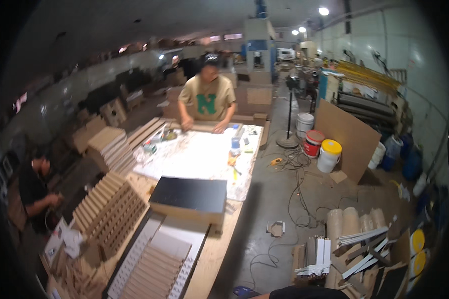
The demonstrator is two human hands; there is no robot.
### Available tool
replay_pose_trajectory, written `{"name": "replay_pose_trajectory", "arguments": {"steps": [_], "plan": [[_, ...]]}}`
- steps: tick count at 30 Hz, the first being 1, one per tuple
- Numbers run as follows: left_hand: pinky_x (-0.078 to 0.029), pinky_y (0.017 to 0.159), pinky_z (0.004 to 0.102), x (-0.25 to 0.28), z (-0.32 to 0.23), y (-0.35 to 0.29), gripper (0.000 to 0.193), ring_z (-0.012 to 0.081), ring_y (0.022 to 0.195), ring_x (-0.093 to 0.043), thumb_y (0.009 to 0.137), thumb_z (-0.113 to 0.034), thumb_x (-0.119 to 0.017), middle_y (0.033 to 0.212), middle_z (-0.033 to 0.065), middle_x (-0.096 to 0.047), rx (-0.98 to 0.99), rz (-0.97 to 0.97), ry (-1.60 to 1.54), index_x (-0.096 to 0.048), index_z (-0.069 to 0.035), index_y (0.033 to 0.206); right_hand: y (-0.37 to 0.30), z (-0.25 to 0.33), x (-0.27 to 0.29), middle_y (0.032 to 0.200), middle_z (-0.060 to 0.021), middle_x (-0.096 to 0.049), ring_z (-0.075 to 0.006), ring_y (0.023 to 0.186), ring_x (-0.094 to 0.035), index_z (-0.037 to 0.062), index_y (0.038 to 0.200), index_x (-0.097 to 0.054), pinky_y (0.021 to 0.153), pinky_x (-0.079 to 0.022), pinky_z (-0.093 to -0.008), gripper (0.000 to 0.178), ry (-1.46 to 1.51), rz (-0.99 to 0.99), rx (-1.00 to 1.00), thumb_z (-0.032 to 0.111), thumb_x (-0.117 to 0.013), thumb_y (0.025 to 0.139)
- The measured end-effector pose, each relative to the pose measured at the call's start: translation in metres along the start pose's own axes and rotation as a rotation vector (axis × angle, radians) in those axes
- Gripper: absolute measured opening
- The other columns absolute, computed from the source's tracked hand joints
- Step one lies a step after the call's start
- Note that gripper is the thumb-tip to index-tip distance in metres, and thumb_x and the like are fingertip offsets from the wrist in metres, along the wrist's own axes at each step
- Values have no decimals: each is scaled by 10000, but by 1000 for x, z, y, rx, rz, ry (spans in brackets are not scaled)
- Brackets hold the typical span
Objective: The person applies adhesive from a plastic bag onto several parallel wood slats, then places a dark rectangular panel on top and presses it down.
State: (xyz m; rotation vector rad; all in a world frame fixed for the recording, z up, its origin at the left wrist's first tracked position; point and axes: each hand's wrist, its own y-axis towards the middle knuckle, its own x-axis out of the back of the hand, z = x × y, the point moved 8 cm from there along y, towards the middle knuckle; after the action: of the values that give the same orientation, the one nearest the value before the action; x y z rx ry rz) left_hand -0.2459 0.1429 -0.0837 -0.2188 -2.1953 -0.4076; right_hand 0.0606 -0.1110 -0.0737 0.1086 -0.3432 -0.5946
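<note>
Your hands are out of view, so I cannot tell your grip. The black-topped box (pixel 189 193) is on the table (pixel 218 251), just beyond the brown strips (pixel 152 274). You seem between handling steps; touching either calls for reaching left.

room: floor (pixel 265 204) beside table (pixel 221 253) | blocking: black-topped box (pixel 188 193), cables (pixel 298 166)

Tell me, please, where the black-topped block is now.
In the head view, the black-topped block lies left of centre on the table, between its white area and the slatted panel.
</note>
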Motion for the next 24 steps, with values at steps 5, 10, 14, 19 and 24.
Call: {"name": "replay_pose_trajectory", "arguments": {"steps": [5,10,14,19,24], "plan": [[-448,906,339,-40,38,0,425,253,1048,-552,894,-232,-575,1139,136,-574,-154,192,-230,-497,20,1228,-15,-22,-35,958,-138,-636,-311,949,-606,75,992,-643,864,-474,-397,202,3,154,-141,225,-608,861],[-499,740,280,-62,-55,-1,307,196,863,-606,798,-32,-654,949,108,-608,-72,180,-476,-594,6,1096,9,12,4,1082,-110,-605,-318,1017,-565,120,1024,-650,856,-441,-430,318,-414,-101,177,137,-704,711],[-476,700,300,-75,-28,-5,251,210,818,-578,844,-14,-559,907,115,-597,-45,-26,-385,-603,-18,1091,39,18,1,1184,-106,-548,-338,1121,-499,148,1070,-625,942,-371,-478,382,-522,-49,190,166,-708,698],[-472,722,357,-74,-30,7,232,292,814,-567,815,12,-544,851,136,-594,-54,-154,-218,-623,-25,1031,85,14,-30,1327,-103,-433,-355,1263,-368,170,1186,-550,1015,-282,-548,489,-743,113,273,217,-705,724],[-445,728,431,-78,-50,20,179,345,814,-546,775,-6,-573,831,148,-589,-193,-194,20,-622,-37,944,116,-3,-54,1379,-94,-374,-346,1311,-303,199,1237,-521,1037,-254,-571,547,-838,254,273,227,-714,727]]}}
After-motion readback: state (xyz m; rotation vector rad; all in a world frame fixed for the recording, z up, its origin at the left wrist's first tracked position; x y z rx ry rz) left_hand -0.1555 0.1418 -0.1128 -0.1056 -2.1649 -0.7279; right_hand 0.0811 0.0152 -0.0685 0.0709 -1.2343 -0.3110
